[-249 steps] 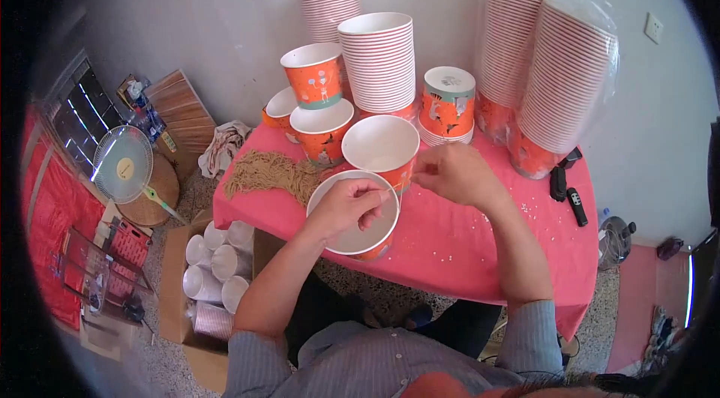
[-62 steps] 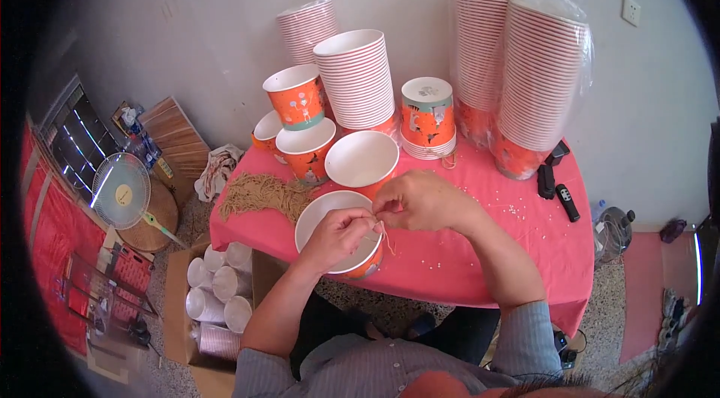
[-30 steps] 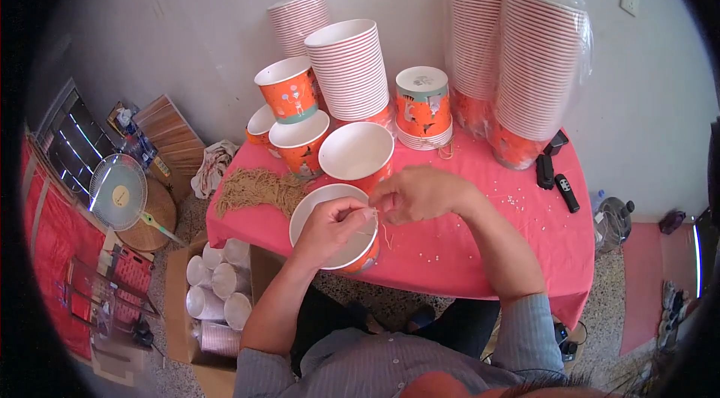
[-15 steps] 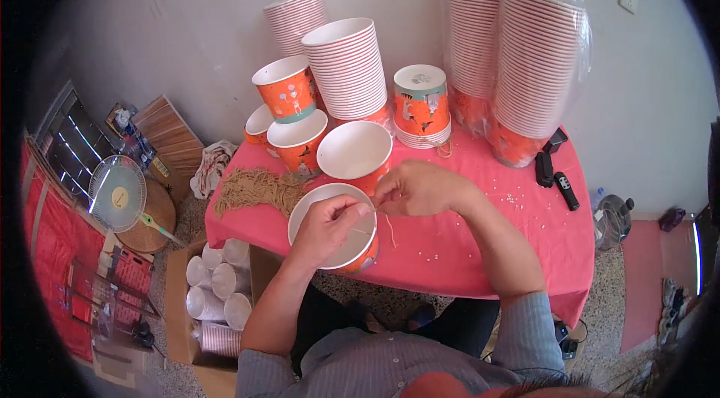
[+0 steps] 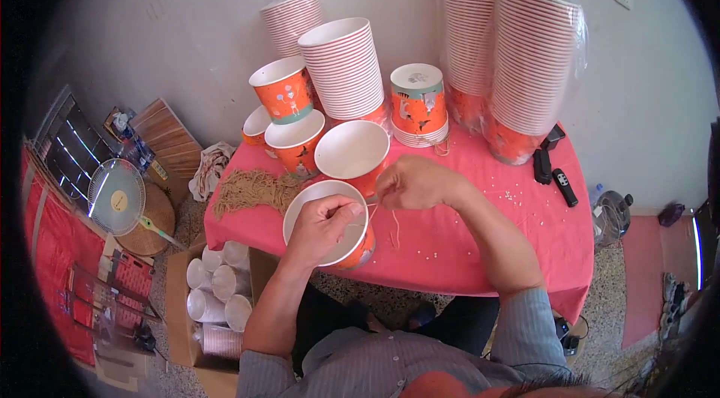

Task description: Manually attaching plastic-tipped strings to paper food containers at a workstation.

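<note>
A paper bucket (image 5: 300, 210), white inside and orange outside, stands upright at the table's near edge. Over its opening is my left hand (image 5: 319, 229), thumb and fingers pinched together on what looks like a thin beige string inside the bucket. Just right of the rim, my right hand (image 5: 421, 182) is closed, its fingertips pinching the string (image 5: 395, 231), whose loose end dangles beside the bucket wall. My right fingertips are partly hidden behind the hand. Behind sits a second open bucket (image 5: 351, 149). A bundle of beige strings (image 5: 251, 192) lies to the left.
Tall bucket stacks (image 5: 536, 61) in plastic stand at the back right, with another stack (image 5: 341, 68) at the back middle. Small white beads (image 5: 511, 197) are scattered on the pink cloth (image 5: 465, 248) near a black remote (image 5: 565, 187). A carton (image 5: 180, 308) of cups sits lower left.
My right hand has drawn slightly away from the bucket rim, leaving a wider gap between my hands. The bucket has shifted slightly left; my left hand remains over its opening.
</note>
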Action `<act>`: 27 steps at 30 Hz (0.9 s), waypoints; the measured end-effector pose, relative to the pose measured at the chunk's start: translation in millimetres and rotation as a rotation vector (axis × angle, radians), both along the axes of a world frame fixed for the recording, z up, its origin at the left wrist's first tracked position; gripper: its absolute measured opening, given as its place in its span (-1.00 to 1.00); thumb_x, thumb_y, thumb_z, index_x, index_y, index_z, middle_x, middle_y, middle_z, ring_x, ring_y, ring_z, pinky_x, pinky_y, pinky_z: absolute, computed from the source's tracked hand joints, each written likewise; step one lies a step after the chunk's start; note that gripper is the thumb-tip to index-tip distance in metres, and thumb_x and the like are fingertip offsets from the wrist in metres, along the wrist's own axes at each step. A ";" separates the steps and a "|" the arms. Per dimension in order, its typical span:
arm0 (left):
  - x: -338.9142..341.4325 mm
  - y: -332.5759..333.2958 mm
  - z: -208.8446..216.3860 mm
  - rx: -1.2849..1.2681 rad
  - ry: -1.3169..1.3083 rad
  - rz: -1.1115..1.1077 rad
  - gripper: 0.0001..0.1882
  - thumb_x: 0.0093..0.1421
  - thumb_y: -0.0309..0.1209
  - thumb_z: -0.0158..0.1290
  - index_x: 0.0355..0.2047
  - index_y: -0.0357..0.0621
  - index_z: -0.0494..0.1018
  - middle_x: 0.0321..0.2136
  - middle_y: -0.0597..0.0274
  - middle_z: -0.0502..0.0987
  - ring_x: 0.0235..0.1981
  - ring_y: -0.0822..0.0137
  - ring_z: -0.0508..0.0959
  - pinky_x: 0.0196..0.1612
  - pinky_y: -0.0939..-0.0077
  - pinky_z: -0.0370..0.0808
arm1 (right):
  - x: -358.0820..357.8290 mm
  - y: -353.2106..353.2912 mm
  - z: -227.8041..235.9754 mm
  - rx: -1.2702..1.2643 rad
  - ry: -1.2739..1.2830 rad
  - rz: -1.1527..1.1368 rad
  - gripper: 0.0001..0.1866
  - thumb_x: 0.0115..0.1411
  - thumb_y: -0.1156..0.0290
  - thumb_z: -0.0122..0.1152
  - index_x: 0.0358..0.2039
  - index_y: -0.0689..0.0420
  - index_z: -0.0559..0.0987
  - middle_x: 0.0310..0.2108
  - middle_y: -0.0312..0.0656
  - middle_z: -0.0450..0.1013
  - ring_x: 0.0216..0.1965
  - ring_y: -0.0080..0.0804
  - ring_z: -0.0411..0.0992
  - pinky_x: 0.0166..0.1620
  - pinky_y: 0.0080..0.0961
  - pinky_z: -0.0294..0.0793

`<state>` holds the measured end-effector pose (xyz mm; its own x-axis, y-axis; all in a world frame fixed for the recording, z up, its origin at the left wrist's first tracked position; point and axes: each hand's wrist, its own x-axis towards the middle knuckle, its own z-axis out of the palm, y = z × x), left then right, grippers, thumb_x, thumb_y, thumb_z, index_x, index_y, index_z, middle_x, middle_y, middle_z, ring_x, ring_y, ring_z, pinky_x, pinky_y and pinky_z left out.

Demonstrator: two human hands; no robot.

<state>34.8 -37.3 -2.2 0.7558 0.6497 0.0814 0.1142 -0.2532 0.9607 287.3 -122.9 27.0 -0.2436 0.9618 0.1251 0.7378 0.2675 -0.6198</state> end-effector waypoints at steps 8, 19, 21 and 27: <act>5.6 -5.4 7.5 0.232 0.171 -0.039 -0.71 0.44 -0.30 0.19 -0.12 -0.35 0.65 -0.36 0.22 0.70 -0.32 0.53 0.59 -0.19 0.48 0.56 | 16.9 -2.9 3.3 0.080 0.150 -0.062 -0.83 0.23 0.41 0.31 -0.24 0.23 0.66 -0.36 -0.13 0.64 -0.29 -0.40 0.60 -0.12 -0.38 0.58; 32.4 -30.4 28.7 0.400 -0.112 0.070 -0.83 0.33 -0.49 0.28 -0.12 -0.32 0.65 -0.37 0.19 0.65 -0.36 0.49 0.60 -0.30 0.51 0.53 | 3.5 -24.9 27.7 0.141 0.395 -0.046 -0.81 0.35 0.34 0.39 -0.29 0.22 0.67 -0.43 -0.26 0.63 -0.35 -0.62 0.52 -0.23 -0.46 0.53; 36.4 -31.2 31.8 0.456 -0.129 0.075 -0.84 0.33 -0.50 0.28 -0.14 -0.33 0.64 -0.37 0.18 0.64 -0.37 0.46 0.62 -0.32 0.49 0.53 | 1.3 -23.5 25.3 0.130 0.431 -0.030 -0.80 0.34 0.33 0.40 -0.29 0.23 0.67 -0.43 -0.25 0.63 -0.36 -0.61 0.53 -0.23 -0.46 0.53; 39.4 -30.0 32.0 0.486 -0.088 0.040 -0.87 0.34 -0.50 0.26 -0.17 -0.33 0.65 -0.34 0.11 0.67 -0.40 0.40 0.65 -0.31 0.47 0.56 | 0.2 -27.5 28.8 0.183 0.397 -0.057 -0.84 0.32 0.40 0.38 -0.31 0.25 0.65 -0.46 -0.21 0.63 -0.39 -0.55 0.54 -0.27 -0.45 0.54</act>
